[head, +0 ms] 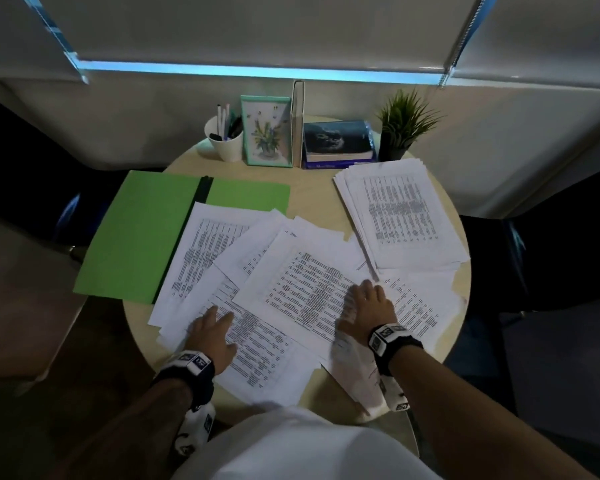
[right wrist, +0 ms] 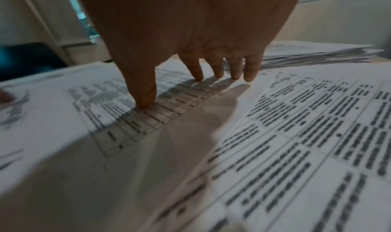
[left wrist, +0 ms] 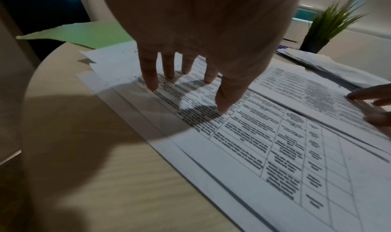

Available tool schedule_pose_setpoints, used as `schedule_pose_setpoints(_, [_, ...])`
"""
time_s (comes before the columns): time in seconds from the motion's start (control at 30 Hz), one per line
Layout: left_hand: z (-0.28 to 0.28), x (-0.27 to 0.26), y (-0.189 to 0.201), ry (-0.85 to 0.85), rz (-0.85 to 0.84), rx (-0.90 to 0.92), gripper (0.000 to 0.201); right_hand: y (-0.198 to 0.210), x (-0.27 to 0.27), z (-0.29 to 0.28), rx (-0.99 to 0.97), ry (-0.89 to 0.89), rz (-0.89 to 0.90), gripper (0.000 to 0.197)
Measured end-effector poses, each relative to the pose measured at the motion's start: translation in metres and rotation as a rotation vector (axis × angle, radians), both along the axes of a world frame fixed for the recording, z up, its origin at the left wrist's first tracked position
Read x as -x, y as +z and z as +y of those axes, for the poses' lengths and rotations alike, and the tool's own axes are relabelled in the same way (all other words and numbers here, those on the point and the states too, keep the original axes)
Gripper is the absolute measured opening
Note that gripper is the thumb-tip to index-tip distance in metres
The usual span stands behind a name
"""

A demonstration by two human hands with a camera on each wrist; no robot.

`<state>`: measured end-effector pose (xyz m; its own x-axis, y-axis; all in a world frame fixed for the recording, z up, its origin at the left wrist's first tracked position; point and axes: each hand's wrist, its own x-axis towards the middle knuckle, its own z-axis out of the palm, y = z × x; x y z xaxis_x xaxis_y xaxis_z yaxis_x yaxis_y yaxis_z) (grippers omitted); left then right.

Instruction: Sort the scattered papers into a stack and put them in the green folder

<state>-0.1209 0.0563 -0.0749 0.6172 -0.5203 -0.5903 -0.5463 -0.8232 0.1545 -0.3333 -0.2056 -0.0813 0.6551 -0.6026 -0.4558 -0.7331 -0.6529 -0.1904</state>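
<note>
Several printed sheets [head: 291, 271] lie scattered and overlapping across the near half of the round table. A rough stack of papers [head: 402, 216] sits at the right. The green folder [head: 136, 237] lies spread out flat at the left, with sheets overlapping its right half. My left hand [head: 212, 330] rests flat on a lower sheet [left wrist: 243, 143], its fingertips [left wrist: 152, 85] touching the print. My right hand [head: 368, 306] presses with straight fingers on the edge of the top middle sheet [right wrist: 84, 110], its fingertips [right wrist: 146, 102] down on the paper. Neither hand holds anything.
At the back of the table [head: 312, 199] stand a white pen cup [head: 224, 140], a framed flower picture [head: 267, 131], an upright book [head: 298, 123], stacked books [head: 338, 143] and a potted plant [head: 400, 129]. Dark chairs flank the table.
</note>
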Motion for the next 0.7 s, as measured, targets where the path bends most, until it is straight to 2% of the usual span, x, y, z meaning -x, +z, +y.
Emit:
schedule_pose_setpoints(0.1, [0.000, -0.007, 0.005, -0.053, 0.015, -0.031, 0.073, -0.005, 0.002, 0.027, 0.037, 0.016, 0.063, 0.087])
schedule_pose_setpoints(0.23, [0.002, -0.024, 0.007, -0.062, 0.030, 0.031, 0.063, -0.001, -0.003, 0.061, 0.084, 0.047, -0.050, 0.061])
schedule_pose_setpoints(0.3, [0.006, -0.035, 0.006, -0.034, -0.035, 0.072, 0.066, 0.001, -0.011, 0.076, 0.103, 0.071, -0.063, 0.057])
schedule_pose_setpoints(0.37, [0.012, -0.047, 0.006, 0.076, -0.087, 0.073, 0.073, 0.002, -0.016, 0.088, 0.095, 0.021, -0.039, 0.069])
schedule_pose_setpoints(0.43, [0.019, -0.060, 0.008, 0.228, -0.029, 0.059, 0.080, 0.002, -0.020, 0.097, 0.046, -0.024, 0.011, 0.083])
schedule_pose_setpoints(0.5, [0.024, -0.073, 0.007, 0.278, 0.010, 0.044, 0.084, 0.000, -0.025, 0.104, 0.012, -0.002, 0.063, 0.092])
schedule_pose_setpoints(0.6, [0.025, -0.090, 0.010, 0.277, 0.019, 0.069, 0.078, -0.002, -0.033, 0.109, -0.008, 0.076, 0.126, 0.099])
schedule_pose_setpoints(0.7, [0.024, -0.105, 0.013, 0.408, 0.142, 0.171, 0.062, 0.002, -0.038, 0.113, -0.009, 0.175, 0.174, 0.100])
